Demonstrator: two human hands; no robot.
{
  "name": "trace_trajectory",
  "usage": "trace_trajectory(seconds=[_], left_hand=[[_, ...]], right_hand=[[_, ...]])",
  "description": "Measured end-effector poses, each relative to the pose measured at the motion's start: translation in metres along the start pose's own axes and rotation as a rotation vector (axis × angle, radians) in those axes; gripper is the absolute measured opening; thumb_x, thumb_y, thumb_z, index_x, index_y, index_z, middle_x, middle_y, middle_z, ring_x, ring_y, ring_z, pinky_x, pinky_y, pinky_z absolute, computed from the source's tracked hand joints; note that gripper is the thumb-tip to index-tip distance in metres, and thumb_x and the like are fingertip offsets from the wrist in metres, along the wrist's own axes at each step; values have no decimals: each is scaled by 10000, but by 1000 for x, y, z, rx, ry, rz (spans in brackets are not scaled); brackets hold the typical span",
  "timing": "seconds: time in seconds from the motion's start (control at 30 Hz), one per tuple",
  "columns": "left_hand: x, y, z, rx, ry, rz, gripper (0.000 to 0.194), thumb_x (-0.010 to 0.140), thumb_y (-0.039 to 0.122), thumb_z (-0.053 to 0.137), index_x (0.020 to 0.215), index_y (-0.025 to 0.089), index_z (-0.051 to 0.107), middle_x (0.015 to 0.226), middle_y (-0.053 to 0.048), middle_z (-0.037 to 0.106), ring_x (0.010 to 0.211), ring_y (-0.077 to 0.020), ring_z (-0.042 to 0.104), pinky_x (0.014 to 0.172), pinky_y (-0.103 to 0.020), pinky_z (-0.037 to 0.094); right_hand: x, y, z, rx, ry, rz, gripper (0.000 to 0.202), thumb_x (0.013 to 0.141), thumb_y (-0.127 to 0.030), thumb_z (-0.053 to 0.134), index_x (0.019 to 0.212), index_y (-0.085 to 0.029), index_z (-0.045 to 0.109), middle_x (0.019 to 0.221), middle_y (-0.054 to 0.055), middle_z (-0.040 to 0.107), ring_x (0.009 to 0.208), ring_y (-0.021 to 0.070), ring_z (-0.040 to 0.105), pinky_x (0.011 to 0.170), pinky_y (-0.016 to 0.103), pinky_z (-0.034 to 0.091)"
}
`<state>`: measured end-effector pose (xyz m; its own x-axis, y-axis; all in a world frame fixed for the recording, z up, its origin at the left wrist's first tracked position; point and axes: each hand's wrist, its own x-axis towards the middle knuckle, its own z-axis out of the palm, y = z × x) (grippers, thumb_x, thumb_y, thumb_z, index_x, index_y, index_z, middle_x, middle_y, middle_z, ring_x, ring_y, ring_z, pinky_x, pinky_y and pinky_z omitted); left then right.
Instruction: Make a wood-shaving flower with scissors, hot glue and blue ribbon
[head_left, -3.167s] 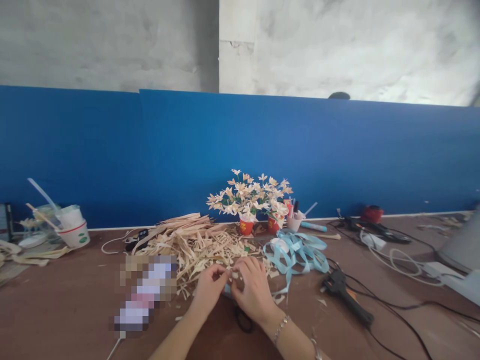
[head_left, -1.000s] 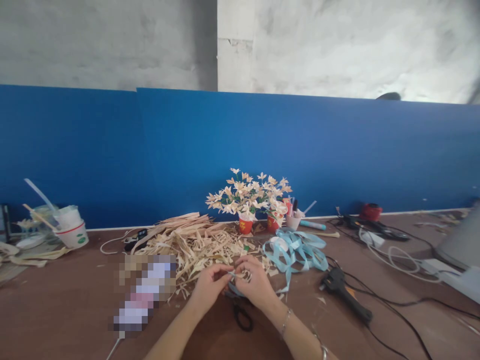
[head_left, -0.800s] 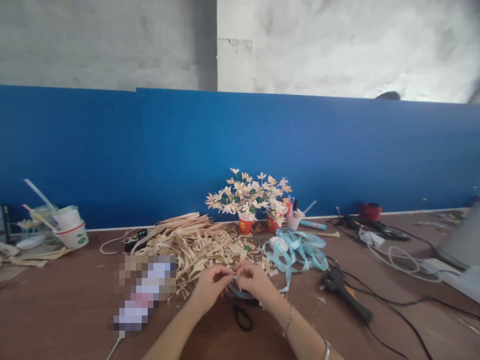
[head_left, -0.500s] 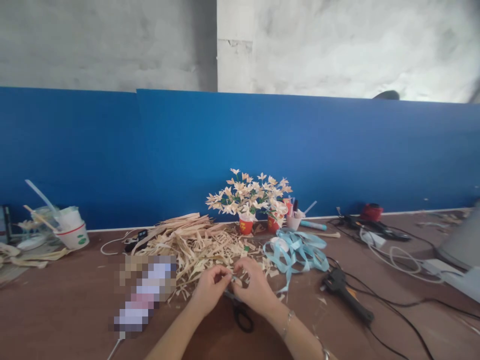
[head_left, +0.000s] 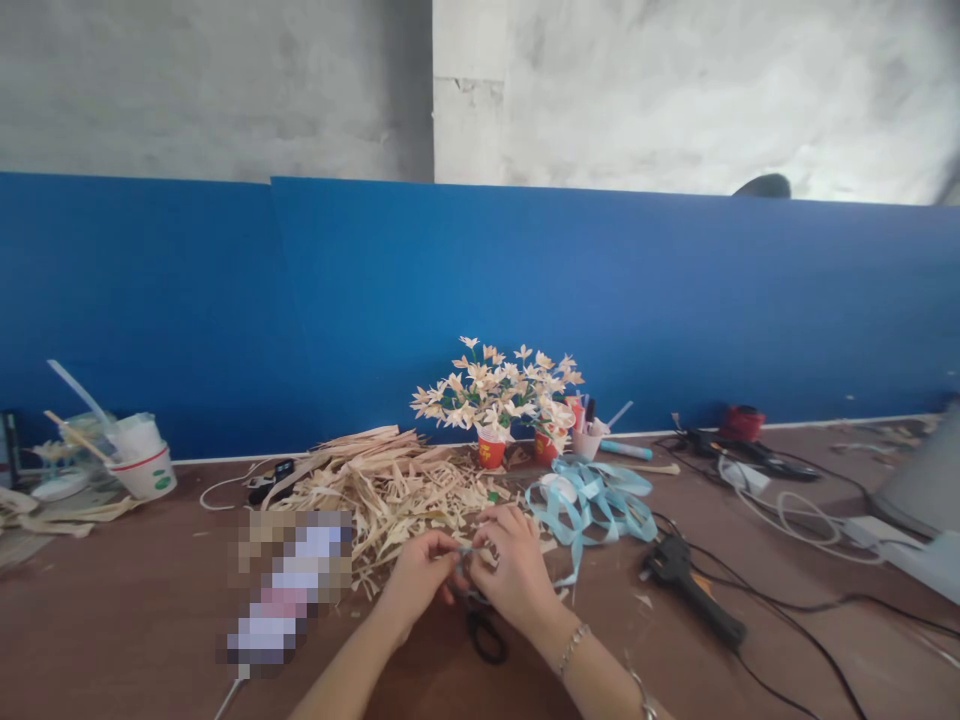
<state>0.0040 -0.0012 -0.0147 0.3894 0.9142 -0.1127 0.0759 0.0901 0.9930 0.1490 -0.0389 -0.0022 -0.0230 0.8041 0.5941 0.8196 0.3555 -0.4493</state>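
My left hand [head_left: 421, 572] and my right hand [head_left: 511, 565] meet at the middle front of the brown table. Each pinches a small, thin light-blue piece [head_left: 466, 550] that spans the gap between the fingertips; its exact shape is too small to tell. Black-handled scissors [head_left: 487, 637] lie just below my hands, their blades mostly hidden. Beyond my fingers spreads a heap of pale dry strips [head_left: 409, 490]. A tangle of light-blue ribbon [head_left: 600, 500] is to the right of my right hand.
Pale flowers [head_left: 499, 385] stand in red cups [head_left: 491, 449] behind the heap. A black glue gun [head_left: 694, 590] with cables lies at right. At left are a blurred-out, phone-like object [head_left: 289, 595] and a white cup [head_left: 148, 470]. A blue partition [head_left: 375, 300] runs behind.
My right hand has turned slightly, its knuckles raised, and its fingertips have closed in on the small light-blue piece. Some fingers of my left hand now show lower, below the piece.
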Motion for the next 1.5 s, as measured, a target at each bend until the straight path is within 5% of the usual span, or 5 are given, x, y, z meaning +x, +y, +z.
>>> trace_trajectory(seconds=[0.33,0.77,1.03,1.27,1.5], left_hand=[[1,4,-4,28,-16,106,221,626,348,645,718,148,666,601,-13,648,598,-168,602,590,-283,487],[-8,13,-4,15,-140,145,186,645,329,638,656,148,602,538,14,592,498,-120,545,527,-247,445],[-6,9,-1,65,-42,99,218,646,371,599,641,159,552,456,52,514,403,-101,472,414,-224,390],[0,6,-4,85,-25,80,210,628,348,615,662,141,598,454,34,557,426,-116,511,445,-234,418],[1,6,-12,98,-45,119,195,638,319,622,711,138,638,508,7,617,502,-147,575,550,-277,471]], right_hand=[[1,5,6,297,-15,133,137,573,-61,537,600,-190,576,851,36,593,870,197,527,803,319,390],[2,19,3,883,-550,480,92,607,-139,474,564,-165,552,486,-58,465,474,81,387,492,194,293],[-1,-2,2,259,-134,106,159,571,-65,536,673,-187,531,820,17,563,841,187,494,793,307,358],[-2,-4,-1,12,-30,-19,144,620,-61,572,665,-197,558,916,37,571,933,220,473,802,341,330],[0,1,1,173,-68,38,143,613,-56,575,630,-196,600,887,33,598,911,204,510,818,337,358]])
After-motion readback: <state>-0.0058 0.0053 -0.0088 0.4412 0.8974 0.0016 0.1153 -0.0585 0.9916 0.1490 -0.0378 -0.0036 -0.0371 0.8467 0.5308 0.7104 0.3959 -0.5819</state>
